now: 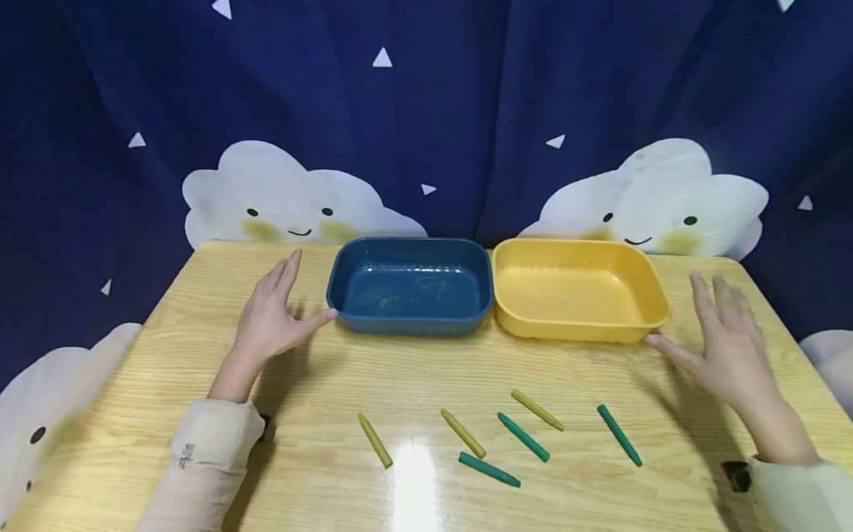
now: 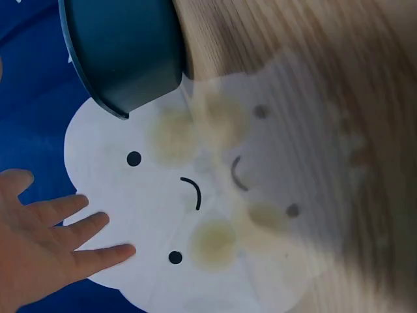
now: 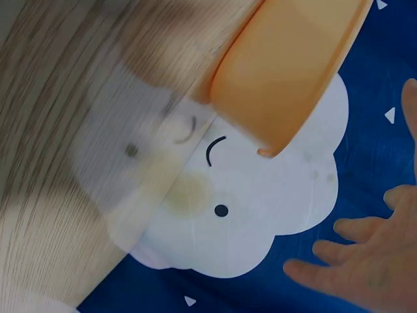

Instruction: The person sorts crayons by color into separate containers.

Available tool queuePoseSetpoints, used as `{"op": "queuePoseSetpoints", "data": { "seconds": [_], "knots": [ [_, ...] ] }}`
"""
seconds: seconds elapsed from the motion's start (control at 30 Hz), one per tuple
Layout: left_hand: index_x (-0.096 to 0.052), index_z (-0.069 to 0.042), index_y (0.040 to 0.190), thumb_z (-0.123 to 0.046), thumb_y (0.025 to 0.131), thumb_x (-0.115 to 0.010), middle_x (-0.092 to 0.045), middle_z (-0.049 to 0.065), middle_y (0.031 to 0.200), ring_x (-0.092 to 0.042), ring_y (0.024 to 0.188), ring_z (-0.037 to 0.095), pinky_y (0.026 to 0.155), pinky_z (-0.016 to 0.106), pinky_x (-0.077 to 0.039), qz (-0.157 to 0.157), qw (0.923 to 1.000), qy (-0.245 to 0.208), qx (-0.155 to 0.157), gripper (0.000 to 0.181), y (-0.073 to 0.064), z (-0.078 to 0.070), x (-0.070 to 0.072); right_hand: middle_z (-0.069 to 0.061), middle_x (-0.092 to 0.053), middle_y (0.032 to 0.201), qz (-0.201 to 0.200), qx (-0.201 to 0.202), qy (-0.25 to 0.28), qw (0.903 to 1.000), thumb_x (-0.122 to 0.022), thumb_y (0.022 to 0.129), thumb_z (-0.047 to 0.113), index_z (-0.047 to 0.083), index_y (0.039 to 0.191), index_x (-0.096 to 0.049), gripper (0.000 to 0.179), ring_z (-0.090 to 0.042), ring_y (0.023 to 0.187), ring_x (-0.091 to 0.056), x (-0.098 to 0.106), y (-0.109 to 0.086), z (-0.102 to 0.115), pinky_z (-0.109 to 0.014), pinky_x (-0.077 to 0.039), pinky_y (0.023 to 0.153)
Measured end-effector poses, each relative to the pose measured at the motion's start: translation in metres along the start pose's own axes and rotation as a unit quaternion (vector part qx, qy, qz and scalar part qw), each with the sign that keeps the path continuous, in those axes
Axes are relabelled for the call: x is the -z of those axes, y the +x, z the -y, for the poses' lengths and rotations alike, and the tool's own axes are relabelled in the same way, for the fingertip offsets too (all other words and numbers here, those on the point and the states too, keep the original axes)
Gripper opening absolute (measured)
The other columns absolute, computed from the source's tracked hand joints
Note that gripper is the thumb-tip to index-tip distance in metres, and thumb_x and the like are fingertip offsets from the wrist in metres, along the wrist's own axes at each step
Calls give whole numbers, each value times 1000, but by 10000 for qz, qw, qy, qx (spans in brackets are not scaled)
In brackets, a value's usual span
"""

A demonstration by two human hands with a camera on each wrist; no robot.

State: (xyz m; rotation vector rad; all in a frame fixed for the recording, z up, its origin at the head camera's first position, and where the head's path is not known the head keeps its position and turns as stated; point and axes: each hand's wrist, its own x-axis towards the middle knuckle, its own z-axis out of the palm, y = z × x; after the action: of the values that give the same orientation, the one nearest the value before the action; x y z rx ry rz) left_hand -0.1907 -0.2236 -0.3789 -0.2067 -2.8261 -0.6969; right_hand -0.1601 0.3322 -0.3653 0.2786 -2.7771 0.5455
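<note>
My left hand (image 1: 272, 316) is at the left end of a dark blue plastic tray (image 1: 410, 326), fingers spread and thumb tip close to its front corner. On the other side, my right hand (image 1: 728, 348) is spread too, its thumb at the right corner of a yellow plastic tray (image 1: 579, 331). Neither hand holds anything; both wrist views show spread fingers apart from the trays. In front of the trays lie three yellow crayons (image 1: 375, 441) and three green crayons (image 1: 523, 437), scattered on the wooden table (image 1: 317, 508).
The two trays stand side by side near the table's back edge, with no crayons inside. Behind the table hangs a dark blue curtain (image 1: 439, 108) with white clouds and triangles. A bright light reflection shows on the tabletop near the front.
</note>
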Motion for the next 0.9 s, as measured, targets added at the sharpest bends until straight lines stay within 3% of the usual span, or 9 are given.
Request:
{"op": "queuePoseSetpoints", "data": {
  "seconds": [0.23, 0.33, 0.47, 0.57, 0.63, 0.77, 0.9],
  "knots": [
    [-2, -22, 148, -49, 77, -67, -22, 24, 144, -27, 127, 43, 95, 61, -27, 272, 9930, -1135, 153, 100, 6, 2, -4, -31, -16, 143, -111, 460, 722, 9963, -71, 79, 28, 5, 146, -12, 93, -47, 131, -12, 2, 3, 9, -58, -5, 104],
    [0, -20, 148, -43, 78, -69, -24, 25, 142, -33, 123, 43, 94, 57, -31, 442, 9877, -1487, 166, 101, 9, 3, -7, -29, -21, 143, 17, 417, 1000, 9941, -72, 78, 26, 8, 147, -13, 92, -49, 128, -19, 2, 3, 14, -61, -16, 100],
    [2, -20, 148, -41, 79, -69, -24, 26, 143, -37, 121, 43, 94, 54, -34, 718, 9809, -1785, 278, 101, 14, 3, -11, -31, -35, 134, 275, 435, 1230, 9911, -71, 79, 23, 10, 147, -17, 87, -50, 116, -36, 2, 3, 22, -60, -34, 84],
    [2, -21, 147, -42, 79, -69, -24, 25, 143, -35, 123, 42, 95, 53, -34, 988, 9745, -1967, 435, 100, 18, 1, -13, -28, -47, 124, 462, 584, 1410, 9872, -70, 81, 19, 7, 144, -26, 78, -41, 107, -48, 0, 2, 27, -44, -44, 78],
    [2, -21, 147, -43, 79, -69, -26, 25, 142, -34, 124, 41, 95, 52, -34, 1142, 9704, -2062, 530, 100, 20, -1, -14, -25, -52, 120, 586, 678, 1589, 9832, -68, 82, 15, 4, 141, -32, 70, -25, 102, -55, -2, 2, 30, -31, -46, 76],
    [3, -20, 147, -43, 78, -69, -25, 24, 142, -32, 126, 41, 96, 52, -34, 1356, 9643, -2189, 621, 102, 25, -5, -16, -20, -57, 113, 762, 783, 1957, 9746, -67, 83, 9, -3, 133, -42, 58, 0, 92, -54, -9, 2, 36, -15, -45, 71],
    [2, -16, 147, -40, 78, -70, -25, 22, 143, -32, 126, 40, 96, 51, -35, 1497, 9599, -2262, 706, 103, 30, -7, -19, -20, -58, 112, 950, 775, 2219, 9673, -66, 84, 7, -3, 130, -46, 52, -3, 90, -57, -13, 2, 41, -14, -44, 70]
  ]
}}
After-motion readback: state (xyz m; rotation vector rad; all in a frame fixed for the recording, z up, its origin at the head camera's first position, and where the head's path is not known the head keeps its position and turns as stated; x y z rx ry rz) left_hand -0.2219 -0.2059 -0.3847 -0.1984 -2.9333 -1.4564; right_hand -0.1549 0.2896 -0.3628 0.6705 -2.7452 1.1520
